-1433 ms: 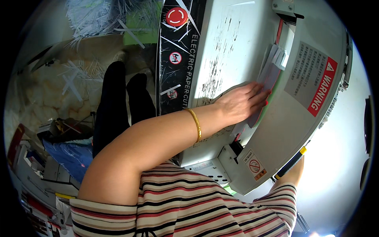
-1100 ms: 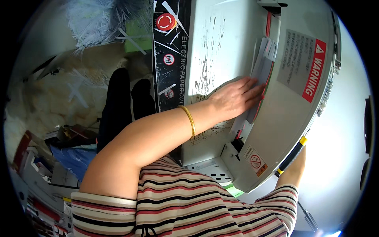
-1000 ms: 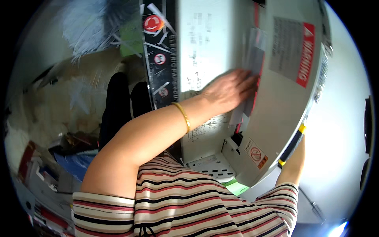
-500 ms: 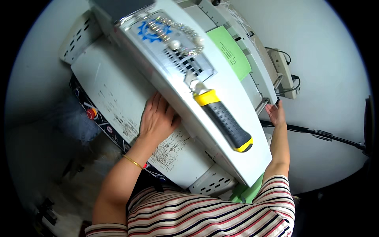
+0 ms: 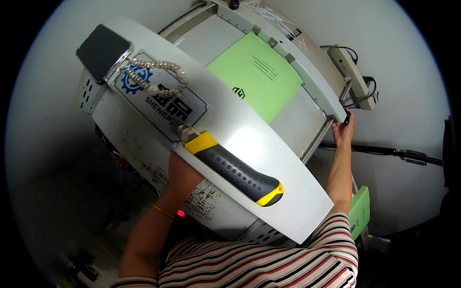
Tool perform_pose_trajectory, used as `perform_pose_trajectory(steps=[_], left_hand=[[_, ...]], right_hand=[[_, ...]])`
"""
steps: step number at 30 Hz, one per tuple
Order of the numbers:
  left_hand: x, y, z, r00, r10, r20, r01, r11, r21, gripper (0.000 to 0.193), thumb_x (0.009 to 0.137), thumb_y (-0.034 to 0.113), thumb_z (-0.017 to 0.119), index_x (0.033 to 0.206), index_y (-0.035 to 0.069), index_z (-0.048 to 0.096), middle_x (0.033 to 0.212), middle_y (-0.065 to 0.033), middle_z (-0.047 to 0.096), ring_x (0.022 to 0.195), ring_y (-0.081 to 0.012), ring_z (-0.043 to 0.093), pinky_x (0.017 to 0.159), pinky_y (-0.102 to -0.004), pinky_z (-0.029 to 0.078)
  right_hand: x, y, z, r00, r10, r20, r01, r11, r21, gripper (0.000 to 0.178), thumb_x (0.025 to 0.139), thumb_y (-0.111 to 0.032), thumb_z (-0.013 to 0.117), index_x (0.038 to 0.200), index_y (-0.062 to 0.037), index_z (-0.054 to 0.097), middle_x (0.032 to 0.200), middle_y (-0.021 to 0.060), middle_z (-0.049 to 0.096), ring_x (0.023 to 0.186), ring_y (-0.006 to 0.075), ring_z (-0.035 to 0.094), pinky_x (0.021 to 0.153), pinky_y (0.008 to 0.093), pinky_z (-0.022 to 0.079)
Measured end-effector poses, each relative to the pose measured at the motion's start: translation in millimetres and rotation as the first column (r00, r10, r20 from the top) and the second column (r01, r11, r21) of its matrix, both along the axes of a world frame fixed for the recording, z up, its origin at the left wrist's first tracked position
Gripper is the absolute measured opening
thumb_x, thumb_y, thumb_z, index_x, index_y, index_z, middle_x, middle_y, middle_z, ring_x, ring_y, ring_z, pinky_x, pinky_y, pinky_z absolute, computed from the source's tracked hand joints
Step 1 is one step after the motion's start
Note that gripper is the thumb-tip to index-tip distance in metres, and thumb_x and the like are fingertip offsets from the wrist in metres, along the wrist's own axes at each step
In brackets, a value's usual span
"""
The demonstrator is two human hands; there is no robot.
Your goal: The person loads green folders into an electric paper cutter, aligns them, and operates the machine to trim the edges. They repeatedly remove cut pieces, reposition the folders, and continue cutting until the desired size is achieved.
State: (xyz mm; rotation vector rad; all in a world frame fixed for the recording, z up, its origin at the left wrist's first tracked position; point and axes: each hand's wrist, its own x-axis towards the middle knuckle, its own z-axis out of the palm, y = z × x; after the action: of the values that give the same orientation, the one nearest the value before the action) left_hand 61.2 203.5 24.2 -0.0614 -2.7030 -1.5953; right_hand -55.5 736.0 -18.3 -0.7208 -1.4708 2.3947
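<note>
My left hand [image 5: 182, 173] reaches under the near edge of the white machine cover [image 5: 269, 163]; its fingers are hidden beneath it. At the far right my right hand [image 5: 343, 133] is closed on a black knob [image 5: 347, 116] at the end of a rail. Behind the cover, a light green booklet or sheet stack [image 5: 259, 72] lies flat on the machine's grey bed, its far edge along the white back guide [image 5: 307, 72]. On the cover rest a tool with a black-and-yellow handle [image 5: 235, 168], a bead bracelet [image 5: 165, 91] and a dark rectangular object [image 5: 103, 53].
A white power strip [image 5: 353, 77] with plugged-in cables is behind the guide. More green booklets [image 5: 360, 211] stand at the lower right. A black bar [image 5: 384, 151] crosses the right side. A red button [image 5: 181, 213] glows on the front panel beside my left wrist.
The white cover has shifted and tilted toward the lower left, with the things on it. More of the green booklet shows. My left fingers have gone out of sight; my right hand stays at the knob.
</note>
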Motion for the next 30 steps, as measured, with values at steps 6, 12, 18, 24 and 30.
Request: perform_pose_trajectory(steps=[6,12,18,24,30], left_hand=[[18,-9,-30,0.985,0.021,0.172,-0.075,0.947,0.314,0.024,0.074,0.017,0.072,0.093,0.005,0.063,0.085,-0.0060,0.066,0.081,-0.0232,0.066,0.075,-0.0343,0.050],[13,-10,-30,0.997,-0.075,-0.011,0.075,0.997,-0.008,0.023,0.074,0.021,0.070,0.090,0.007,0.063,0.083,-0.0071,0.065,0.078,-0.0277,0.063,0.073,-0.0386,0.048],[13,-10,-22,0.996,-0.081,0.030,0.082,0.996,-0.017,0.028,0.074,0.023,0.071,0.094,0.005,0.063,0.090,-0.0105,0.064,0.089,-0.0295,0.060,0.083,-0.0410,0.045],[1,-12,-21,0.965,-0.233,-0.120,0.151,0.868,-0.473,0.050,0.069,0.031,0.073,0.108,0.002,0.062,0.107,-0.0161,0.062,0.107,-0.0337,0.054,0.099,-0.0495,0.036],[5,-14,-23,0.922,-0.165,-0.349,-0.029,0.872,-0.488,0.046,0.068,0.030,0.071,0.104,0.001,0.063,0.112,-0.0199,0.059,0.115,-0.0374,0.050,0.104,-0.0461,0.034]], right_hand=[[5,-6,28,0.992,0.100,0.080,-0.107,0.991,0.084,0.033,0.096,-0.037,0.051,0.125,-0.0210,0.051,0.104,0.0062,0.059,0.088,0.0173,0.058,0.071,0.0313,0.050],[5,1,17,0.998,0.064,-0.026,-0.053,0.945,0.322,0.027,0.097,-0.020,0.052,0.124,-0.0157,0.053,0.105,0.0019,0.057,0.092,0.0136,0.057,0.072,0.0275,0.049],[0,-4,31,0.996,0.030,0.087,-0.054,0.956,0.290,0.029,0.098,-0.017,0.049,0.127,-0.0117,0.054,0.108,-0.0024,0.057,0.096,0.0105,0.054,0.075,0.0252,0.047],[-22,10,52,0.985,-0.005,0.175,-0.120,0.708,0.696,0.045,0.085,0.006,0.050,0.129,-0.0020,0.053,0.125,0.0092,0.057,0.117,0.0169,0.051,0.094,0.0269,0.041],[-120,-112,107,0.775,0.467,0.426,-0.492,0.021,0.871,0.044,0.093,-0.024,0.058,0.128,0.0022,0.051,0.118,0.0103,0.059,0.107,0.0189,0.055,0.093,0.0303,0.041]])
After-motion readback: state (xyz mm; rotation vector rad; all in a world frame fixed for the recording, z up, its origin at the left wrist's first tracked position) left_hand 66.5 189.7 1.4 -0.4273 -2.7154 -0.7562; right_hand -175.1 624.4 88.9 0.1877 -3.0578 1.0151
